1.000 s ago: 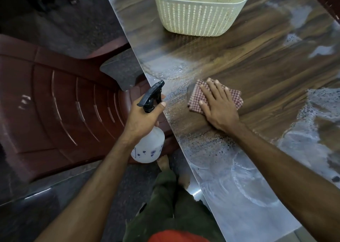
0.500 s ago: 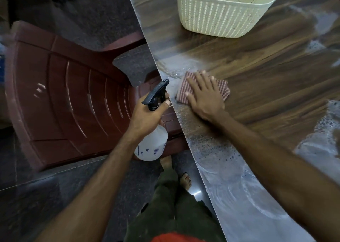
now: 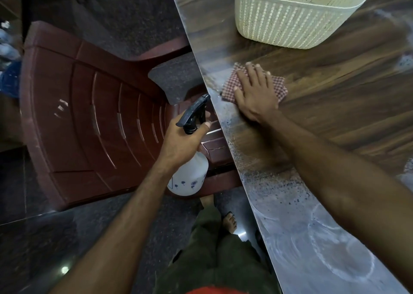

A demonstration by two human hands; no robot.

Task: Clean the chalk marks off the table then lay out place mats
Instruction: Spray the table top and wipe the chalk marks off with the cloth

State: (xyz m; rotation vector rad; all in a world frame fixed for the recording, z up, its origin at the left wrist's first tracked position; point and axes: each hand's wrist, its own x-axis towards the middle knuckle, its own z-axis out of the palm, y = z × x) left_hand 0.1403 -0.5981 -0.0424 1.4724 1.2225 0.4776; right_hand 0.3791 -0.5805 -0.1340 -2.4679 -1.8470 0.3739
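Item count: one counter (image 3: pixel 335 119), one basket (image 3: pixel 290 23), one checked cloth (image 3: pixel 230 86), one spray bottle (image 3: pixel 190 173), one chair (image 3: pixel 89 119), two hands.

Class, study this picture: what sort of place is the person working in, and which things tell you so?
Probably a home or canteen dining area: a long wood-grain table, a maroon plastic chair pulled up beside it, and polished stone flooring.
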